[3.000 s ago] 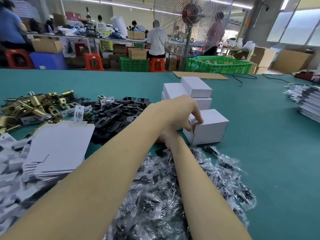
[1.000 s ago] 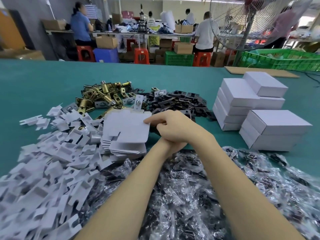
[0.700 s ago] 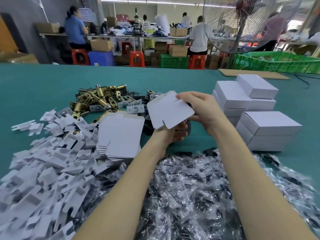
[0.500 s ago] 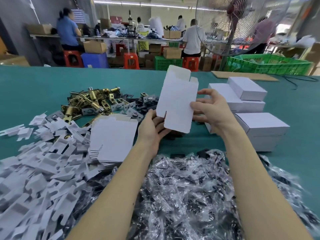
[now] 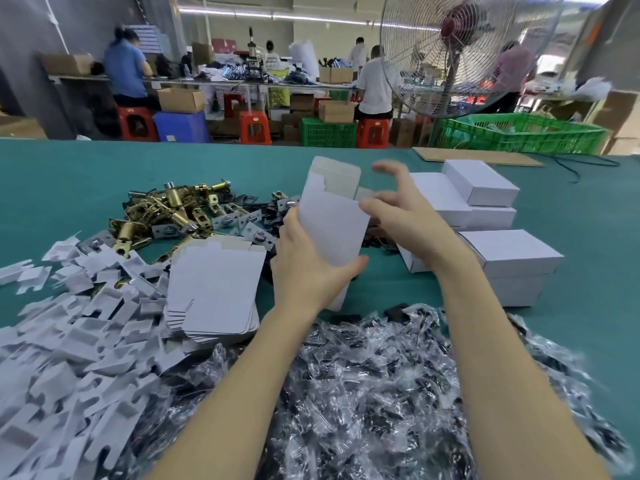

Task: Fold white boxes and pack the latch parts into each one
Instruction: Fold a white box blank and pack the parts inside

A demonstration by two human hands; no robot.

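Note:
My left hand (image 5: 308, 268) grips a white box blank (image 5: 332, 226) from below and holds it upright above the green table, its top flaps opening. My right hand (image 5: 401, 213) is at the blank's upper right edge, fingers spread and blurred, the thumb touching the edge. A stack of flat white blanks (image 5: 214, 292) lies to the left. Brass latch parts (image 5: 166, 209) and black latch parts (image 5: 263, 213) are heaped behind it. Folded white boxes (image 5: 485, 202) stand stacked at the right.
Small bagged parts in clear plastic (image 5: 363, 393) cover the near table. White card inserts (image 5: 69, 341) are piled at the left. A green crate (image 5: 519, 133), a cardboard sheet (image 5: 478, 156) and a standing fan (image 5: 457, 53) are at the far right. People work at benches behind.
I picked a flat blank off the stack, lifted it upright with both hands, and it has started to open; my right hand's fingers have spread off its edge.

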